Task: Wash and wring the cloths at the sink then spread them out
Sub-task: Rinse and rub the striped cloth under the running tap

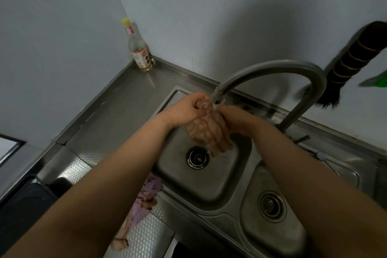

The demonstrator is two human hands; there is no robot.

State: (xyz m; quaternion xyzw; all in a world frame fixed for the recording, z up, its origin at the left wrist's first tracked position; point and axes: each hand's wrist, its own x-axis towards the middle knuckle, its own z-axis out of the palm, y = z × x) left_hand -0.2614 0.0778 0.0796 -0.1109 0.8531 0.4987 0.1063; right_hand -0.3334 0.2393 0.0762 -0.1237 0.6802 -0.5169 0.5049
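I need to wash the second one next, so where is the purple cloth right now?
In the head view the purple cloth lies bunched on the counter at the near-left edge of the sink, partly hidden under the left forearm.

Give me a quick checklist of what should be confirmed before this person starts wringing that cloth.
1. Both hands hold the cloth: ok. The left hand and right hand grip the bunched tan cloth.
2. Cloth is under the tap: ok. Its top sits right below the spout of the tap.
3. Water is running: cannot tell, the area below the spout is blurred.
4. Cloth hangs over the sink: ok. It dangles above the left basin, so drips fall inside.
5. Drain is free: ok. The drain is uncovered.
6. Other cloth waiting: ok. A purple cloth lies on the counter beside the basin.
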